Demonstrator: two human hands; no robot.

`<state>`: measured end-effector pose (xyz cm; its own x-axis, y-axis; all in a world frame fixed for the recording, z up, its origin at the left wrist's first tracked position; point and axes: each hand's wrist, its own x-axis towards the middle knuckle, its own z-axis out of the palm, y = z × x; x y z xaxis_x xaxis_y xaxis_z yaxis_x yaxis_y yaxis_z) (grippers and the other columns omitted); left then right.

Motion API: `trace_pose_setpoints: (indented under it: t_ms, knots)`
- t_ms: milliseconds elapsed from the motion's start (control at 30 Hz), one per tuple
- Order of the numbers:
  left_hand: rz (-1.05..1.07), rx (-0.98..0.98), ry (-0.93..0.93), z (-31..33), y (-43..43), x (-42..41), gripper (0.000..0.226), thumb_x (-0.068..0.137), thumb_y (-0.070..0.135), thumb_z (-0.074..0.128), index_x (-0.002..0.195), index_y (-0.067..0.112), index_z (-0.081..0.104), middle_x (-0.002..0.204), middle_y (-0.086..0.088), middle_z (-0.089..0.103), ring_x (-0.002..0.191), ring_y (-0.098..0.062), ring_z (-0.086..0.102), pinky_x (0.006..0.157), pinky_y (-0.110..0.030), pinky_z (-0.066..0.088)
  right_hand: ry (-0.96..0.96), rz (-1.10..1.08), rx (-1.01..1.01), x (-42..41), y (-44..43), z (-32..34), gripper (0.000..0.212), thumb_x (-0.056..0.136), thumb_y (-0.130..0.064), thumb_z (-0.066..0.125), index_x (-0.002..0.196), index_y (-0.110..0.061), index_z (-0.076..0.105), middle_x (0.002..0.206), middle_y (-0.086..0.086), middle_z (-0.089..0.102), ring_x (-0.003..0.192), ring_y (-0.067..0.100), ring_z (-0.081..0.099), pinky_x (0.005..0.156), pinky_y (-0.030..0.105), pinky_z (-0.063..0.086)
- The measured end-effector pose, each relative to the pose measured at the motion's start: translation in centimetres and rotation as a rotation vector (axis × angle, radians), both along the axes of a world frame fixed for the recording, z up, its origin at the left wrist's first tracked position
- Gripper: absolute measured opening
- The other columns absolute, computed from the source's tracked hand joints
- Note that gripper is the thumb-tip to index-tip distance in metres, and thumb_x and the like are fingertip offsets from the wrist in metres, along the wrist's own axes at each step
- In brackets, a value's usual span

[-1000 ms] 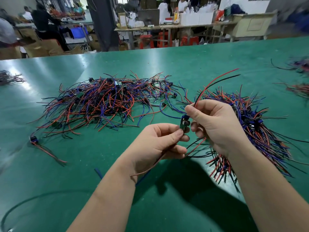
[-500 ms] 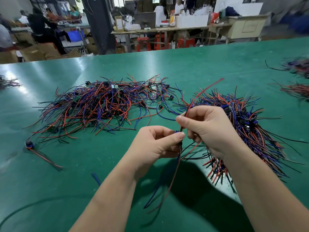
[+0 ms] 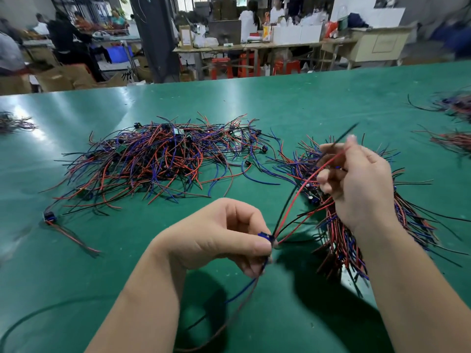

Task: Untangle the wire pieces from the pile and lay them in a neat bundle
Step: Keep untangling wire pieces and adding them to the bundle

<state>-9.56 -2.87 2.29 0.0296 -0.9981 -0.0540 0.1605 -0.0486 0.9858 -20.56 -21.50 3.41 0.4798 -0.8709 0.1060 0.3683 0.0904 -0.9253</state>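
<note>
A tangled pile of red, blue and black wire pieces lies on the green table, left of centre. A denser, more aligned bundle lies on the right, partly under my right arm. My left hand pinches one wire piece at its small blue connector; blue and dark wires hang below the hand. From the connector a red and a black wire run up to my right hand, which grips them above the bundle, the black end sticking out past the fingers.
A single wire piece with a blue connector lies alone at the left. More wire heaps sit at the right edge and far left. Beyond the table's far edge are workbenches, red stools and people.
My hands have moved apart: the left one went down with the connector, the right one went up and to the right, and the red and black wires now stretch between them.
</note>
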Motion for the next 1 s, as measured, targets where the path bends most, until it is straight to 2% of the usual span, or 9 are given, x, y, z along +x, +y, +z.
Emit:
trace_pose_setpoints:
  t_ms: [100, 200, 300, 433, 533, 667, 733, 867, 1000]
  knots:
    - [0.118, -0.166, 0.176, -0.3, -0.3, 0.2, 0.03, 0.056, 0.038, 0.088, 0.078, 0.022, 0.075, 0.074, -0.001, 0.073, 0.059, -0.009, 0.068, 0.05, -0.019, 0.054, 0.09, 0.097, 0.009, 0.1, -0.1, -0.1, 0.033, 0.102, -0.026, 0.041, 0.084, -0.008, 0.063, 0.062, 0.007, 0.059, 0.037, 0.013, 0.049, 0.035, 0.016, 0.031]
    - [0.313, -0.265, 0.453, -0.1, -1.1, -0.1, 0.032, 0.055, 0.03, 0.089, 0.081, 0.016, 0.077, 0.081, -0.005, 0.074, 0.062, -0.006, 0.069, 0.05, -0.016, 0.054, 0.228, 0.328, -0.212, 0.4, 1.2, -0.9, 0.006, 0.086, -0.007, 0.065, 0.091, -0.011, 0.066, 0.068, 0.009, 0.06, 0.04, 0.012, 0.052, 0.036, 0.017, 0.035]
    - [0.526, -0.208, 0.599, 0.1, -1.6, -0.1, 0.027, 0.059, 0.028, 0.075, 0.08, 0.011, 0.076, 0.077, -0.001, 0.075, 0.063, -0.006, 0.07, 0.051, -0.018, 0.054, 0.221, 0.579, -0.378, 0.5, 2.3, -1.3, 0.033, 0.066, -0.013, 0.082, 0.095, -0.023, 0.071, 0.071, 0.002, 0.066, 0.049, 0.015, 0.057, 0.04, 0.02, 0.04]
    - [0.683, -0.171, 0.48, 0.0, -2.1, -0.1, 0.03, 0.054, 0.029, 0.073, 0.082, 0.022, 0.062, 0.073, 0.008, 0.071, 0.057, -0.004, 0.066, 0.05, -0.018, 0.052, 0.112, 0.565, -0.355, 1.0, 3.3, -1.6, 0.026, 0.064, -0.021, 0.079, 0.088, -0.03, 0.075, 0.074, 0.002, 0.07, 0.051, 0.014, 0.057, 0.045, 0.02, 0.041]
    - [0.731, -0.179, 0.338, -0.3, -2.5, -0.8, 0.02, 0.052, 0.032, 0.077, 0.066, 0.021, 0.066, 0.067, 0.009, 0.065, 0.051, -0.002, 0.059, 0.045, -0.016, 0.048, 0.001, 0.53, -0.108, 1.4, 3.9, -1.7, 0.019, 0.059, -0.02, 0.082, 0.077, -0.02, 0.077, 0.068, 0.003, 0.068, 0.048, 0.011, 0.055, 0.046, 0.018, 0.042]
    - [0.813, -0.297, 0.017, -1.1, -3.2, -2.2, 0.028, 0.058, 0.02, 0.084, 0.073, 0.018, 0.061, 0.059, 0.008, 0.063, 0.049, -0.004, 0.053, 0.047, -0.016, 0.045, -0.068, 0.5, 0.153, 1.5, 3.7, -1.3, 0.007, 0.061, -0.023, 0.07, 0.064, -0.018, 0.074, 0.062, 0.0, 0.067, 0.052, 0.007, 0.059, 0.053, 0.017, 0.047]
    - [0.799, -0.336, -0.1, -1.1, -3.4, -2.6, 0.022, 0.058, 0.019, 0.083, 0.073, 0.022, 0.068, 0.061, 0.009, 0.065, 0.051, -0.004, 0.052, 0.05, -0.017, 0.046, -0.09, 0.511, 0.22, 1.4, 3.6, -1.0, 0.01, 0.065, -0.023, 0.067, 0.062, -0.017, 0.073, 0.061, -0.002, 0.065, 0.053, 0.006, 0.06, 0.054, 0.018, 0.048]
    - [0.705, -0.343, -0.142, -1.0, -3.4, -2.7, 0.022, 0.069, 0.014, 0.075, 0.083, 0.031, 0.076, 0.072, 0.007, 0.072, 0.057, -0.005, 0.057, 0.051, -0.018, 0.048, -0.228, 0.518, 0.32, 1.2, 3.1, -0.4, 0.016, 0.07, -0.019, 0.061, 0.061, -0.014, 0.073, 0.062, 0.0, 0.065, 0.054, 0.007, 0.061, 0.05, 0.018, 0.05]
    - [0.672, -0.246, 0.003, -1.0, -3.2, -2.4, 0.012, 0.078, 0.018, 0.07, 0.086, 0.024, 0.077, 0.08, -0.002, 0.074, 0.06, -0.012, 0.066, 0.051, -0.022, 0.052, -0.18, 0.517, 0.211, 0.8, 2.5, -0.3, 0.014, 0.07, -0.019, 0.062, 0.063, -0.015, 0.073, 0.063, -0.001, 0.066, 0.055, 0.006, 0.06, 0.052, 0.018, 0.049]
